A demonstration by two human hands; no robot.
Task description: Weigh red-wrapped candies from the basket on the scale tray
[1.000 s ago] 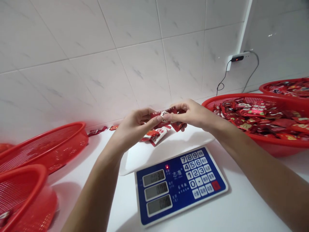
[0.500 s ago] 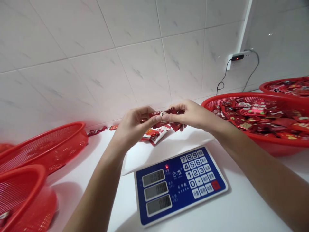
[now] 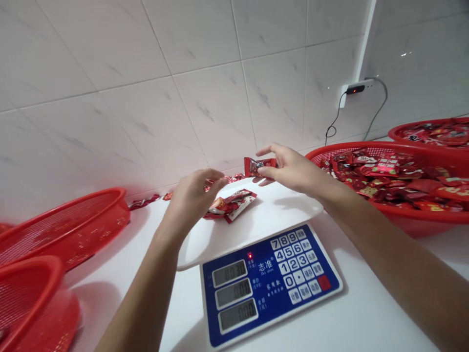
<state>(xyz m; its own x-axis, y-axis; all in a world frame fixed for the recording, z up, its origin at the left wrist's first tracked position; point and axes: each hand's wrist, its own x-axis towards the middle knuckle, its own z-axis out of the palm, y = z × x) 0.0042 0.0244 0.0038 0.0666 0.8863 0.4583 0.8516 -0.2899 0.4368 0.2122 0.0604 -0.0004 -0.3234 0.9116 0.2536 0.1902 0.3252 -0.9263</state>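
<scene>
My right hand (image 3: 284,166) holds a small red wrapped candy (image 3: 252,166) between thumb and fingers, above the far part of the scale's white tray (image 3: 289,215). To its left, my left hand (image 3: 198,193) hovers over the tray's left side with thumb and fingers slightly apart, and no candy shows in its grip. Several red and white candy packets (image 3: 234,204) lie in a small heap on the tray, just right of my left hand. The scale's blue panel (image 3: 271,288) with keys and three displays faces me.
On the right stands a red plastic basket (image 3: 410,222) full of candies, with another filled basket (image 3: 397,131) behind it. Two more red baskets, one farther back (image 3: 110,205) and one nearer (image 3: 54,293), stand left. Loose candies (image 3: 144,201) lie along the tiled wall (image 3: 205,98).
My left hand has come away from the candy and moved left and slightly down. The candy stays in my right hand, and more of the heap on the tray shows.
</scene>
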